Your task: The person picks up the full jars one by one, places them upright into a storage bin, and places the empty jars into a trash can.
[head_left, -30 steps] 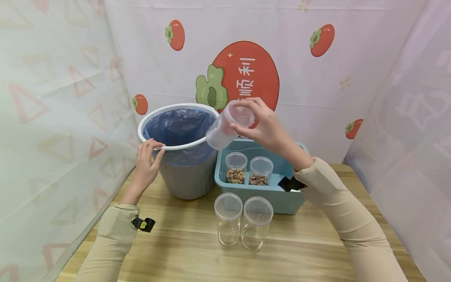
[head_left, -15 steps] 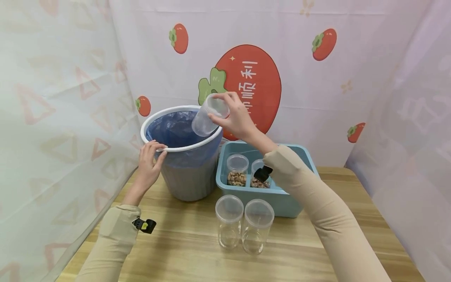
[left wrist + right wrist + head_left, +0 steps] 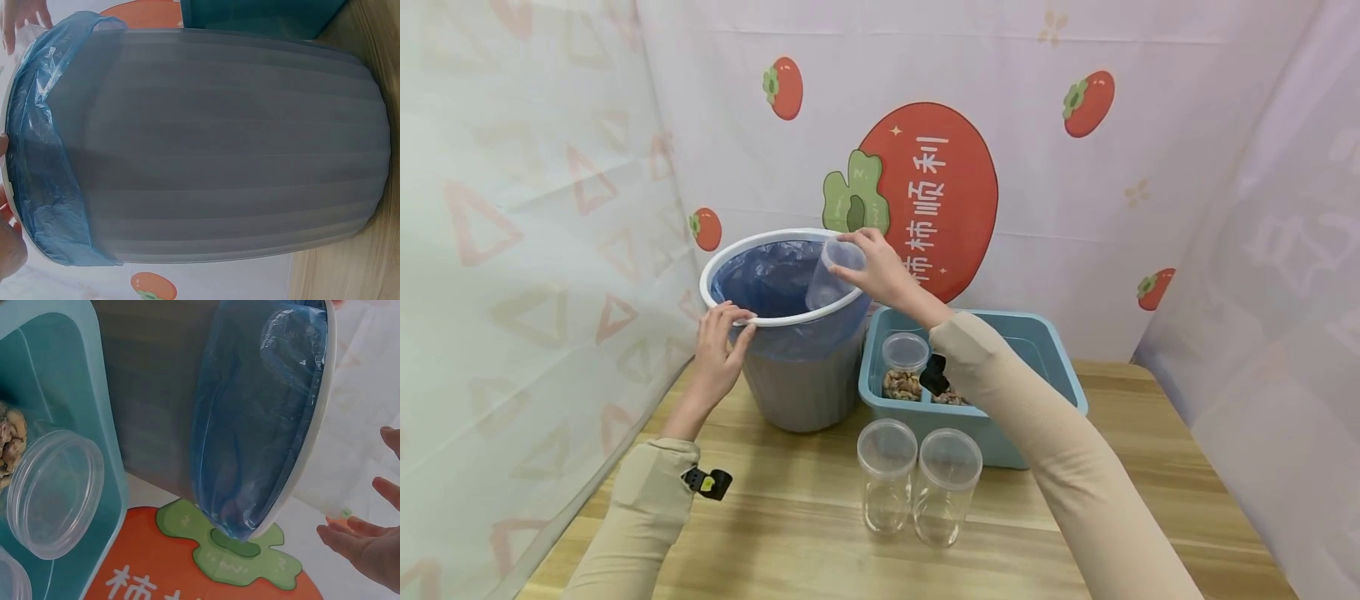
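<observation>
My left hand point(image 3: 717, 350) grips the near left of the white rim of a grey trash can point(image 3: 801, 392), which has a blue plastic liner point(image 3: 47, 181). My right hand point(image 3: 883, 271) is over the can's right rim. A clear plastic jar point(image 3: 826, 290) tilts into the can's mouth, overlapping the right fingertips in the head view. The right wrist view shows those fingers point(image 3: 369, 528) spread apart with no jar between them.
Right of the can stands a blue-green tub point(image 3: 1052, 358). In it are a lidded jar of nuts point(image 3: 904, 367) and more nuts point(image 3: 950, 398), partly behind the right sleeve. Two lidded clear jars point(image 3: 886, 479) stand before the tub on the wooden table point(image 3: 760, 533).
The right hand has moved left and down, taking the jar from over the tub's edge into the can's mouth, and its fingers are now spread. The left hand stays on the rim.
</observation>
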Demonstrator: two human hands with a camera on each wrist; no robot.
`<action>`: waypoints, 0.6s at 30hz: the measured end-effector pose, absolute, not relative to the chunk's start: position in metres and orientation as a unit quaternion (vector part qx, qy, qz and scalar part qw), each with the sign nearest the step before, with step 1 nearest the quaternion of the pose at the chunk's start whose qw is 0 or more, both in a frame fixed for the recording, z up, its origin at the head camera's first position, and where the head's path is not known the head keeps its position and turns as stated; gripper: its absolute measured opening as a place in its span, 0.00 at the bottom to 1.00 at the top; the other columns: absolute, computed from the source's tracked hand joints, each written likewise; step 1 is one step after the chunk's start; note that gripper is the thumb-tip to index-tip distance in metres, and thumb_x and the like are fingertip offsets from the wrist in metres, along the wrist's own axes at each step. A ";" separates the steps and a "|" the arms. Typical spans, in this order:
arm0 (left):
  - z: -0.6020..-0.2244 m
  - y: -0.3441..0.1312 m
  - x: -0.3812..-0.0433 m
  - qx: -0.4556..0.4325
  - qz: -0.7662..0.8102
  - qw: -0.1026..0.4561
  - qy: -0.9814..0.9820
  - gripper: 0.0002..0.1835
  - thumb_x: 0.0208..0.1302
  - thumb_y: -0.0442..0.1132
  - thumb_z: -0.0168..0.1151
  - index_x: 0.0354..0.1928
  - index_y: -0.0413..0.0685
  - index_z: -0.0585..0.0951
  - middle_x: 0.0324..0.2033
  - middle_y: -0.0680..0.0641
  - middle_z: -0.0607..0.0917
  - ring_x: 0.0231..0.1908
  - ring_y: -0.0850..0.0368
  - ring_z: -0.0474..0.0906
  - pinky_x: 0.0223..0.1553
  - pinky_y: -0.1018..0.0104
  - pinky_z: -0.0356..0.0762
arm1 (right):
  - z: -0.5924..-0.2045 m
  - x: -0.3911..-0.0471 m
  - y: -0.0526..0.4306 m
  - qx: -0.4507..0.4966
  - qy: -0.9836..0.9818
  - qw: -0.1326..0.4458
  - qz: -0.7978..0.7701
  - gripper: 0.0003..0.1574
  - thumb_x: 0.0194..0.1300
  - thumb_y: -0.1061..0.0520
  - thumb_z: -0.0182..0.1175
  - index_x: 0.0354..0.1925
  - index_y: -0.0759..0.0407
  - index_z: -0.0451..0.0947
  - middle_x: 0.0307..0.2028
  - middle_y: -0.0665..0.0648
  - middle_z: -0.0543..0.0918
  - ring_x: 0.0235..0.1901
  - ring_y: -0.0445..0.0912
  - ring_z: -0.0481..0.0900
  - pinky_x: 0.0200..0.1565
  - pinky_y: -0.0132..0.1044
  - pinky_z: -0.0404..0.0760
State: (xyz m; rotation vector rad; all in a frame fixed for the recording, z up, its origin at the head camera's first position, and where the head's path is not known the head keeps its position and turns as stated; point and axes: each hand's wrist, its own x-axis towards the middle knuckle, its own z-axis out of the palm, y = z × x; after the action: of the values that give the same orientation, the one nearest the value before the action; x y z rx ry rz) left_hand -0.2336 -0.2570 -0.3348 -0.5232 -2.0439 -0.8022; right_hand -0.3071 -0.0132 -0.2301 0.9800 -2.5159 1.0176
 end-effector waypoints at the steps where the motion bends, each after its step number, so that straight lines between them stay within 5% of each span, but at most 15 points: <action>1: -0.335 -0.257 -0.234 -0.210 -0.321 0.428 -0.818 0.08 0.55 0.25 0.55 0.38 0.33 0.73 0.39 0.34 0.72 0.52 0.37 0.61 0.56 0.48 0.51 | -0.231 -0.307 -0.013 0.335 -0.870 0.115 0.343 0.32 0.57 0.48 0.58 0.58 0.56 0.65 0.57 0.61 0.62 0.56 0.51 0.65 0.55 0.42 0.67; 4: -0.335 -0.258 -0.234 -0.213 -0.323 0.429 -0.816 0.07 0.56 0.26 0.54 0.38 0.33 0.73 0.39 0.34 0.72 0.52 0.36 0.61 0.57 0.48 0.50 | -0.232 -0.304 -0.008 0.333 -0.881 0.084 0.326 0.31 0.59 0.46 0.56 0.59 0.56 0.65 0.58 0.61 0.62 0.56 0.51 0.64 0.56 0.43 0.66; 7: -0.336 -0.258 -0.235 -0.216 -0.323 0.431 -0.814 0.07 0.56 0.26 0.54 0.38 0.33 0.73 0.39 0.33 0.72 0.52 0.35 0.61 0.57 0.48 0.50 | -0.236 -0.300 -0.001 0.343 -0.880 0.065 0.322 0.28 0.61 0.48 0.55 0.57 0.57 0.67 0.54 0.61 0.66 0.44 0.51 0.75 0.47 0.39 0.73; 11: -0.337 -0.259 -0.237 -0.218 -0.321 0.433 -0.813 0.07 0.56 0.26 0.54 0.38 0.33 0.73 0.39 0.33 0.72 0.52 0.35 0.61 0.56 0.48 0.51 | -0.241 -0.294 0.011 0.375 -0.869 0.060 0.318 0.23 0.61 0.52 0.55 0.52 0.60 0.71 0.46 0.62 0.71 0.32 0.49 0.74 0.37 0.36 0.74; 18: -0.335 -0.258 -0.237 -0.217 -0.319 0.432 -0.815 0.07 0.56 0.26 0.54 0.38 0.33 0.73 0.38 0.33 0.72 0.52 0.36 0.61 0.56 0.48 0.51 | -0.251 -0.274 0.036 0.413 -0.855 0.032 0.311 0.20 0.59 0.55 0.57 0.50 0.61 0.73 0.46 0.59 0.75 0.46 0.51 0.72 0.48 0.43 0.72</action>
State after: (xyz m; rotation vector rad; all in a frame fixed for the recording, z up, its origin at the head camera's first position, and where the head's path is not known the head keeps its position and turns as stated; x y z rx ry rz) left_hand -0.2366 -0.2583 -0.3355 -0.5420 -2.0323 -0.7965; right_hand -0.2737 0.0365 -0.2507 1.2730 -2.6337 0.9583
